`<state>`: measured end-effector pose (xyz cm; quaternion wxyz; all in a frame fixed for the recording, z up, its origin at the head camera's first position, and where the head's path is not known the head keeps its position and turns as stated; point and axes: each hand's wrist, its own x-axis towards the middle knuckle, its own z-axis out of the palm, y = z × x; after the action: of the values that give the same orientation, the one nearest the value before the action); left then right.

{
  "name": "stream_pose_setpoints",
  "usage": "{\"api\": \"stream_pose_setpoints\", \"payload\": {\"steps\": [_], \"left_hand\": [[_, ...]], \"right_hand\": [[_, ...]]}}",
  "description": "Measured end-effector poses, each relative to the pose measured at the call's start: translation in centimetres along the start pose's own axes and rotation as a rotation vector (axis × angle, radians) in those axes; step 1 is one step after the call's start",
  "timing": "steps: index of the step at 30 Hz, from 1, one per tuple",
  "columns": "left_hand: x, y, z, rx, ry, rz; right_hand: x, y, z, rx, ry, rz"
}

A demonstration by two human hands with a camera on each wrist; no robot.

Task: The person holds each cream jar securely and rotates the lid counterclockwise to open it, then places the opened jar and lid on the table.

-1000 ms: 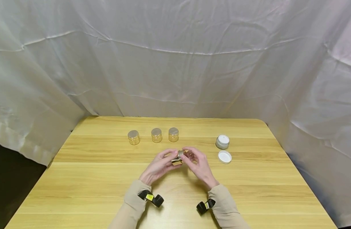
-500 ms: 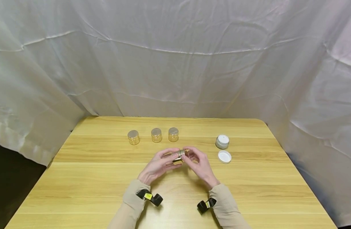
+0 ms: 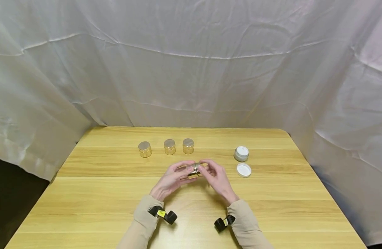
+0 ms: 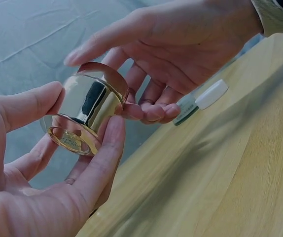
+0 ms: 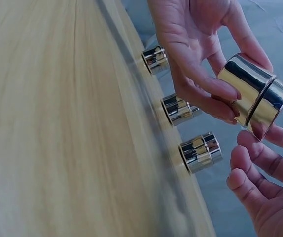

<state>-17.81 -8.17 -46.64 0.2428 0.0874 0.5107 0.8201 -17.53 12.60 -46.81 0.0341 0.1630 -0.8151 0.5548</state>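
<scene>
Over the middle of the table, my left hand (image 3: 168, 181) grips the body of a shiny gold jar (image 3: 192, 172), thumb on the near side and fingers beneath. The jar lies on its side, its base facing left in the head view. My right hand (image 3: 220, 182) pinches the gold lid (image 5: 272, 105) at its other end between thumb and fingers. A dark seam (image 5: 261, 101) shows between lid and body in the right wrist view. The recessed base (image 4: 68, 140) faces the left wrist camera, and no opening of the jar is visible.
Three capped gold jars (image 3: 145, 150), (image 3: 170, 147), (image 3: 188, 146) stand in a row at the back left. On the right is a jar with a white top (image 3: 241, 154), and a white round lid (image 3: 244, 170) lies in front of it. Grey curtain (image 3: 191, 86) surrounds the wooden table (image 3: 85, 204).
The gold jar has tipped to lie more level and shifted slightly right in my hands. My right thumb has moved a little along the lid. The things on the table stay put.
</scene>
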Motion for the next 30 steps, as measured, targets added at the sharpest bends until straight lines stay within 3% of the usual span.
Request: {"api": "stream_pose_setpoints", "payload": {"steps": [13, 22, 30], "left_hand": [[0.07, -0.08, 0.04, 0.004, 0.018, -0.023], [0.09, -0.07, -0.02, 0.007, 0.015, -0.014], [0.1, -0.06, 0.05, 0.003, 0.023, -0.032]], "right_hand": [[-0.03, 0.12, 0.02, 0.012, -0.01, -0.056], [0.03, 0.2, -0.1, 0.006, -0.033, 0.019], [-0.07, -0.04, 0.0, -0.004, -0.029, -0.018]]}}
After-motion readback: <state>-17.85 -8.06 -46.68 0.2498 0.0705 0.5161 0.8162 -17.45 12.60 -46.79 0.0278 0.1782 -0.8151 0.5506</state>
